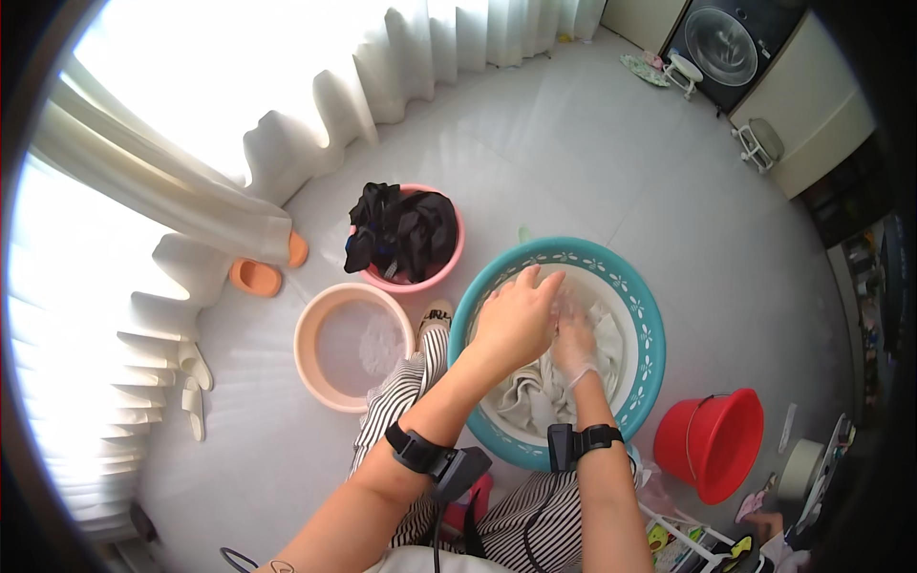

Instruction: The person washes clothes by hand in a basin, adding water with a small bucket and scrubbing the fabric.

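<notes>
A large teal washbasin (655, 344) with a white leaf pattern on its rim stands before me. It holds water and wet, pale cloth (530, 397). My left hand (517, 315) is over the middle of the basin, back upward, with thumb and forefinger spread. No cloth shows in it, though its palm is hidden. Close beside it, my right hand (573, 340) is low over the cloth, motion-blurred and wet. I cannot tell whether its fingers hold any cloth. Foam or a clear band rings the right wrist. Both forearms wear black strapped devices.
A pink basin (461, 236) heaped with black clothes (419, 229) and a peach basin (304, 351) of sudsy water stand left. A red bucket (716, 444) leans at right, near a white-framed rack (688, 537). Orange clogs (256, 278) lie by the curtain (344, 107).
</notes>
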`<action>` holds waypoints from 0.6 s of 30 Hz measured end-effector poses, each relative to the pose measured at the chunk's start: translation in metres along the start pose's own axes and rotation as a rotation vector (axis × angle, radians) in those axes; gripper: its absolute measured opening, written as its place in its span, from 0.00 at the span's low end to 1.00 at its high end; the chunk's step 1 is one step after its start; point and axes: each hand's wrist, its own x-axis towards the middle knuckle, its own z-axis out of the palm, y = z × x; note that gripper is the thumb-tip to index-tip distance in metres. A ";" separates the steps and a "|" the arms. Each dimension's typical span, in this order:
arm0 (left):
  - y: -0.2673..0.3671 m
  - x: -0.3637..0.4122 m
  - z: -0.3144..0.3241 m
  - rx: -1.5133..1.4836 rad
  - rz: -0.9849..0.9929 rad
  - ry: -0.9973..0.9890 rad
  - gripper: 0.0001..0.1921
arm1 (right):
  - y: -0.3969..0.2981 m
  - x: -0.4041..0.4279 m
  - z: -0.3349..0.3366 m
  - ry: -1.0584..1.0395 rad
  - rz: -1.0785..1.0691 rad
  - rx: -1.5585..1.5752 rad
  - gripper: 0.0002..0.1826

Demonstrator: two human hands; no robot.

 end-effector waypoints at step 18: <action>0.027 -0.003 0.001 -0.204 0.065 -0.109 0.49 | -0.075 -0.015 -0.167 0.061 0.070 1.230 0.14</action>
